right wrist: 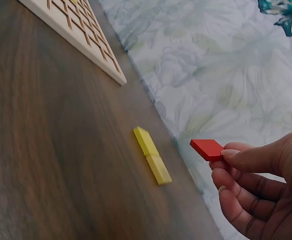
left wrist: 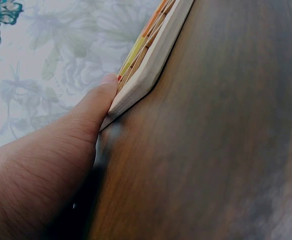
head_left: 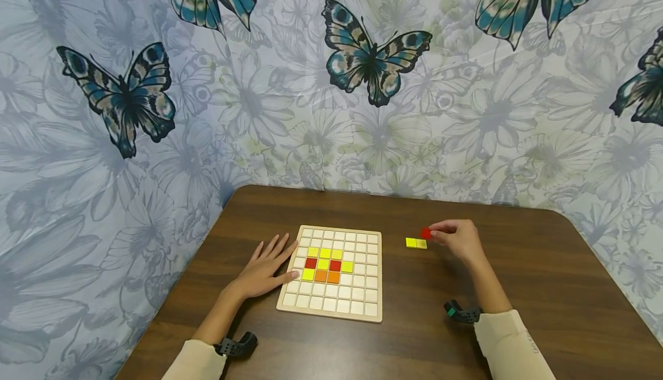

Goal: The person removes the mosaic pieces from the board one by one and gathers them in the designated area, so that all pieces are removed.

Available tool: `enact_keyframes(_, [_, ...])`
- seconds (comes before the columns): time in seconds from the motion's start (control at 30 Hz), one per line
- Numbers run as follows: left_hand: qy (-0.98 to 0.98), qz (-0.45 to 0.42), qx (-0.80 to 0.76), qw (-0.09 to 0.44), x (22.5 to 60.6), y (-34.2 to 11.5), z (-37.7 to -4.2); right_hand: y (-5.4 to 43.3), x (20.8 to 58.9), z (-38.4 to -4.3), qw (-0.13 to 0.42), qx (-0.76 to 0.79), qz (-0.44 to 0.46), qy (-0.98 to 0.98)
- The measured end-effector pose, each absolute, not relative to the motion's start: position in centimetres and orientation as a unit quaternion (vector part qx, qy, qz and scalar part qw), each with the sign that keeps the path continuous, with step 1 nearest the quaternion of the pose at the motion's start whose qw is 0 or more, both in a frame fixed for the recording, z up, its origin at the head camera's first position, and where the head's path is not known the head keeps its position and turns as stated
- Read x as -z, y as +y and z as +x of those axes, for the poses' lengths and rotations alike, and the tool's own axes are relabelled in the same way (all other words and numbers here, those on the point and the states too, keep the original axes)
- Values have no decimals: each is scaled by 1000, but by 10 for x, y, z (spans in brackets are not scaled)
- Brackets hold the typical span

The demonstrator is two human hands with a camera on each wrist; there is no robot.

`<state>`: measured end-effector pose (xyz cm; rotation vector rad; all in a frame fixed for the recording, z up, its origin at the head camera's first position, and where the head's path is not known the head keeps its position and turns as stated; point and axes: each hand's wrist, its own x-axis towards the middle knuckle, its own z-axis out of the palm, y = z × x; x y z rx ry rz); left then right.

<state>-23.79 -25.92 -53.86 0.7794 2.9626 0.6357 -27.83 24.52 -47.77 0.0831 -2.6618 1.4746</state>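
A square wooden grid board (head_left: 376,276) lies on the table, its cells mostly cream. Yellow, red and orange tiles fill several cells left of its middle. My left hand (head_left: 265,270) rests at the board's left edge, fingers spread and straight, with the thumb on the rim; the left wrist view shows that thumb against the board's corner. Between thumb and fingertips my right hand (head_left: 458,239) pinches a red square tile (right wrist: 207,149), right of the board. Two yellow tiles (right wrist: 152,155) lie end to end on the table beside that hand.
The brown wooden table (head_left: 414,334) has rounded far corners. Behind it hangs a pale floral cloth (head_left: 290,138) with large blue butterflies. Dark bands (head_left: 238,345) are worn on both wrists.
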Motion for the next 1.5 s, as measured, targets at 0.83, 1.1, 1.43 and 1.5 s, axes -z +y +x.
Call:
enact_keyframes(0.83, [947, 250, -202, 5, 539, -258, -239, 258, 499, -284, -2, -495, -34, -868])
enact_keyframes(1.1, [947, 250, -203, 3, 539, -258, -238, 257, 502, -284, 5, -477, -29, -878])
enact_keyframes(1.43, [947, 249, -203, -2, 539, -257, -239, 255, 501, -283, 17, -450, -27, -893])
enact_keyframes(1.5, [947, 248, -202, -4, 539, -256, -239, 254, 502, -282, 19, -447, -30, -894])
